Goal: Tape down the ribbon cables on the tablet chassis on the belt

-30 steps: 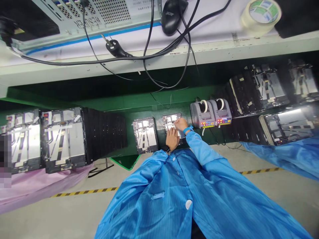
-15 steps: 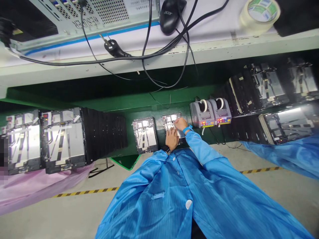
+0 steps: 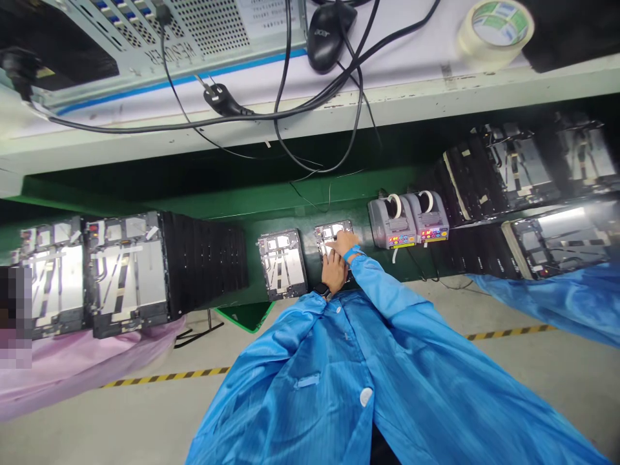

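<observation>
My left hand point(image 3: 334, 271), with a black watch at its wrist, lies on the lower edge of a metal-backed tablet-sized panel point(image 3: 330, 234). My right hand point(image 3: 345, 244), with a blue wrist strap, sits above it, its fingertips on the panel's inner parts. Whether those fingers pinch anything small is hidden. Much of the panel's lower half is covered by my hands. An identical panel point(image 3: 282, 265) with silver foil and dark strips lies just to the left, apart from my hands.
A twin tape dispenser point(image 3: 409, 223) stands right of my hands on the green conveyor belt point(image 3: 300, 206). Stacks of black panels point(image 3: 203, 268) line the belt. Above are a ledge, cables, a computer case, a mouse and a tape roll. A co-worker's blue sleeve point(image 3: 542, 303) shows at right.
My right hand has slid slightly left along the panel, and a pale sheet near it no longer shows. The view has shifted a little.
</observation>
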The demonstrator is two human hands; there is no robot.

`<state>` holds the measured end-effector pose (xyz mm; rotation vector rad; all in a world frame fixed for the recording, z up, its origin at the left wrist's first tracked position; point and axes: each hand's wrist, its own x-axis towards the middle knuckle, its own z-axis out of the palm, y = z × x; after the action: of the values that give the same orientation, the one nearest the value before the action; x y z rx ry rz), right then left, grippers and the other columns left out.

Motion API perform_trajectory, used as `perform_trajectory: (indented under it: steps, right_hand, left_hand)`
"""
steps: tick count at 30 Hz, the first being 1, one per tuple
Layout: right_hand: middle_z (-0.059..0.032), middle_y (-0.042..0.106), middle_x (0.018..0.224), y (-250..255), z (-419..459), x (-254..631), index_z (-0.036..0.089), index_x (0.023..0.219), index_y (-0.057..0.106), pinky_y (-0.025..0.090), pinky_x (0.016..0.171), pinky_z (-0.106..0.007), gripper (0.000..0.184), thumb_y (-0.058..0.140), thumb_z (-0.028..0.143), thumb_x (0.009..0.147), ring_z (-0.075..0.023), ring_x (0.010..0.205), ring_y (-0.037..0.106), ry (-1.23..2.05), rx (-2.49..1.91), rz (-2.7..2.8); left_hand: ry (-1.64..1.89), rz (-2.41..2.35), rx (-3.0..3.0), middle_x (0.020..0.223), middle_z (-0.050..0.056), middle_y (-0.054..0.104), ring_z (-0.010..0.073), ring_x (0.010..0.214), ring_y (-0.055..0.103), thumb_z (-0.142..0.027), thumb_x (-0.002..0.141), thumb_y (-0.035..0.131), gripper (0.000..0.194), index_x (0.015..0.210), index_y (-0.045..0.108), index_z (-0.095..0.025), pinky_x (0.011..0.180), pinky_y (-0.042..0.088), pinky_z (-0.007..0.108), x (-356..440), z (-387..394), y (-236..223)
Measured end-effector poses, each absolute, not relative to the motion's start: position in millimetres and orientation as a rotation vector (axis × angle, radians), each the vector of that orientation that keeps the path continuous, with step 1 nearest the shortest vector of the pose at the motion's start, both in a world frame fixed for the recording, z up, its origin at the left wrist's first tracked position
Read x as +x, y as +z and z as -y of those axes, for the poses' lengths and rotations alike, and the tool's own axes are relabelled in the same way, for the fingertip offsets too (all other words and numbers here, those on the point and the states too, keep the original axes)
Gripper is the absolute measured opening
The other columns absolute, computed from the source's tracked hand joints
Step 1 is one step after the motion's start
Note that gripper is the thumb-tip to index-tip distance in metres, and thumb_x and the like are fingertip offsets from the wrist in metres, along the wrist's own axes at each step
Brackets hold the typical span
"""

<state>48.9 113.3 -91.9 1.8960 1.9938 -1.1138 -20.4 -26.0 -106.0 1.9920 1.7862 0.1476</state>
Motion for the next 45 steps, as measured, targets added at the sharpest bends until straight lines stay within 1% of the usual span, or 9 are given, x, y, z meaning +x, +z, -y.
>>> perform_trajectory:
  steps: [4,9,12,16,21,29,36,41,45]
  right_hand:
    - [-0.0249,0.074,0.109,-91,-111,60,0.011,0.106,0.074,0.052,0.090,-0.034,0.061,0.078,0.066,0.078,-0.0341,0.110,0.070,-0.980,2.022,-1.934]
    - [-0.0238,0.073,0.107,-91,-94,87,0.012,0.105,0.073,0.052,0.090,-0.035,0.052,0.063,0.062,0.092,-0.0308,0.107,0.070,-0.946,2.247,-1.802]
    - [-0.0144,0.075,0.095,-90,-64,103,0.019,0.095,0.071,0.052,0.086,-0.031,0.037,0.064,0.054,0.093,-0.0256,0.098,0.071,-1.029,2.391,-1.763]
    - [-0.0003,0.063,0.064,-89,-13,157,0.022,0.086,0.068,0.052,0.067,-0.026,0.034,0.068,0.056,0.086,-0.0176,0.068,0.064,-1.496,2.737,-1.785]
    - [0.0092,0.048,0.051,-91,-10,256,0.019,0.088,0.061,0.033,0.038,-0.019,0.042,0.077,0.056,0.073,-0.0086,0.040,0.042,-1.863,3.660,-0.635]
    - [0.0072,0.056,0.059,-106,-70,297,0.017,0.087,0.061,0.044,0.042,-0.015,0.034,0.082,0.041,0.076,-0.0057,0.046,0.051,-2.330,3.664,-0.084]
    - [0.0066,0.059,0.062,-115,-62,287,0.017,0.088,0.061,0.043,0.039,-0.013,0.016,0.071,0.029,0.082,-0.0058,0.045,0.052,-1.796,3.945,0.113]
    - [0.0014,0.069,0.082,-118,-56,286,0.020,0.095,0.056,0.057,0.056,-0.020,0.021,0.069,0.029,0.082,-0.0113,0.068,0.069,-1.842,4.001,0.177]
    - [0.0017,0.069,0.085,-121,-65,289,0.021,0.098,0.054,0.062,0.068,-0.025,0.025,0.069,0.021,0.078,-0.0119,0.075,0.071,-1.978,3.986,0.365]
  left_hand:
    - [0.255,-1.772,1.953,0.157,0.020,0.043,0.0337,0.152,0.031,-0.030,0.097,0.048,0.058,0.153,0.044,-0.015,0.122,0.029,0.057,-29,27,-102]
    - [0.743,-2.141,1.407,0.155,0.026,0.040,0.0310,0.149,0.034,-0.031,0.099,0.046,0.060,0.153,0.037,-0.008,0.122,0.031,0.051,-59,6,-112]
    - [0.889,-2.163,1.024,0.145,0.026,0.048,0.0298,0.136,0.050,-0.030,0.095,0.055,0.056,0.146,0.044,-0.008,0.117,0.039,0.047,-74,-13,-132]
    - [0.992,-1.945,0.619,0.127,0.018,0.063,0.0229,0.114,0.063,-0.026,0.092,0.061,0.040,0.129,0.059,-0.011,0.108,0.047,0.041,-83,-21,-159]
    - [1.115,-1.827,0.491,0.121,0.011,0.066,0.0192,0.113,0.062,-0.029,0.092,0.064,0.033,0.121,0.064,-0.015,0.111,0.044,0.039,-89,-15,-174]
    - [1.117,-1.850,0.495,0.113,0.009,0.069,0.0204,0.113,0.064,-0.027,0.087,0.069,0.027,0.112,0.068,-0.017,0.113,0.043,0.041,-94,-17,-173]
    - [1.069,-1.886,0.461,0.107,0.008,0.070,0.0218,0.111,0.065,-0.031,0.084,0.071,0.029,0.110,0.069,-0.017,0.111,0.045,0.047,-96,-19,-168]
    - [1.090,-1.878,0.466,0.100,0.005,0.070,0.0217,0.107,0.065,-0.033,0.085,0.071,0.026,0.106,0.070,-0.019,0.109,0.047,0.046,-95,-18,-169]
    - [1.094,-1.866,0.486,0.104,0.006,0.070,0.0200,0.104,0.066,-0.035,0.085,0.071,0.029,0.109,0.070,-0.018,0.108,0.047,0.043,-98,-15,-178]
